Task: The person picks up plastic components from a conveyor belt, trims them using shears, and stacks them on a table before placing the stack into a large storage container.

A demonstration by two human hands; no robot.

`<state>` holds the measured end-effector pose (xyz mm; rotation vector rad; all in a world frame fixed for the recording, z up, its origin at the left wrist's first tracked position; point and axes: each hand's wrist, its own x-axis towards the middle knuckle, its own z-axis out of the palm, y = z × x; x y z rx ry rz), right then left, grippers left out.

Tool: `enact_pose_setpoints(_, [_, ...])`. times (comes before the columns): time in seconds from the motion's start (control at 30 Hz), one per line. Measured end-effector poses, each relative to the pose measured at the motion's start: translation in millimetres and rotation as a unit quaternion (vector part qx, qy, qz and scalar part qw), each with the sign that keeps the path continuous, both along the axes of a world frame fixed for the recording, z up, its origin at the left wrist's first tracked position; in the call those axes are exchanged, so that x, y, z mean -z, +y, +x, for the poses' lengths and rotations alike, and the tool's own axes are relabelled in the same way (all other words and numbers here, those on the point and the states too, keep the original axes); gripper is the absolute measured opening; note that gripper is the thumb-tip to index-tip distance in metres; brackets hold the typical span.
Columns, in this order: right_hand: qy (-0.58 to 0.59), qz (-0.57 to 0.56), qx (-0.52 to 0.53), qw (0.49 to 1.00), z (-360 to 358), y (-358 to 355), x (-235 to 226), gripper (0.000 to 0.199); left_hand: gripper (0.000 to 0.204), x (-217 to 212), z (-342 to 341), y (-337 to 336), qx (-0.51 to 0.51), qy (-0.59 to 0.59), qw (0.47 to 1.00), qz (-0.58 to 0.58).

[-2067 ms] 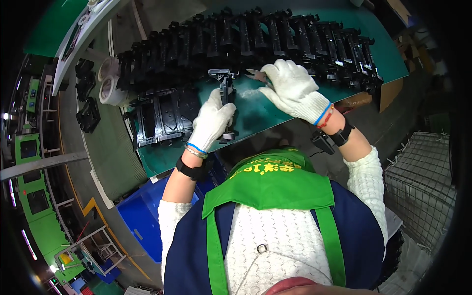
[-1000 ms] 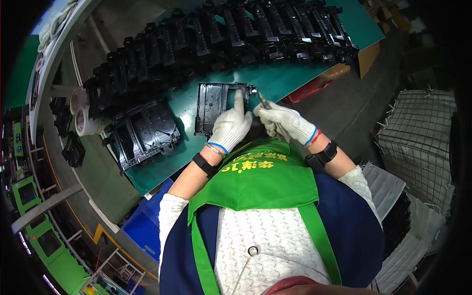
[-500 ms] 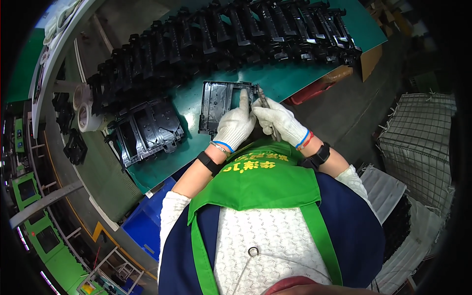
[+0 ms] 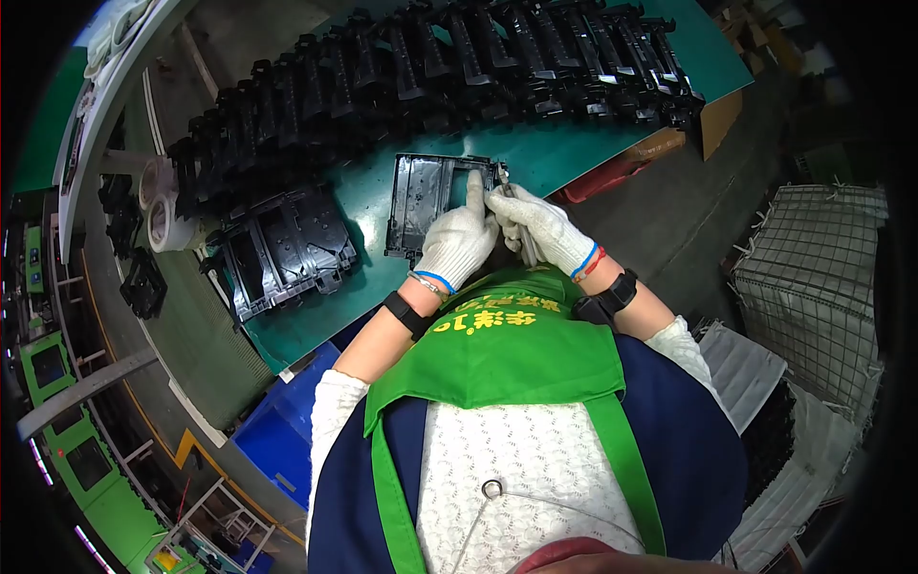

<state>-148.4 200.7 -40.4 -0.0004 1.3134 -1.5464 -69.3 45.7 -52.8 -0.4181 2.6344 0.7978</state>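
My left hand, in a white knit glove, grips the near right part of a black plastic frame. Its index finger lies stretched along the frame beside a rectangular opening. In my gloved right hand, the fingers are wrapped round a slim, pliers-like metal hand tool. The tool's upper end is at the frame's right edge, near the far corner; exactly what it touches is too small to tell. The frame is held over the near edge of the green tabletop.
Many similar black parts stand packed in a row along the far side. A larger black plastic part lies on the left. A blue bin is below the table, rolls of tape at left, and a wire-mesh cage at right.
My right hand has turned slightly and shifted a little, with the tool's tip still at the frame's right edge. The left hand and the frame have hardly moved.
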Motion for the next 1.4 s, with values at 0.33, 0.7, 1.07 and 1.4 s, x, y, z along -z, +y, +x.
enact_pose_setpoints(0.33, [-0.025, -0.038, -0.004, 0.999, -5, 0, 13, 0.018, 0.083, -4, -3, 1, -0.001, -0.026, 1.000, -0.012])
enact_pose_setpoints(0.7, [-0.062, -0.037, 0.058, 0.996, 6, -3, 7, 0.021, 0.083, -2, -2, 1, 0.001, -0.028, 1.000, -0.008])
enact_pose_setpoints(1.07, [0.017, 0.010, -0.020, 1.000, 6, -4, -11, 0.028, 0.085, -3, -4, -2, -0.004, -0.054, 0.999, -0.001])
enact_pose_setpoints(1.4, [0.212, -0.066, -0.192, 0.956, 12, 12, -54, 0.035, 0.082, -37, 45, -28, -0.108, 0.210, 0.957, 0.170])
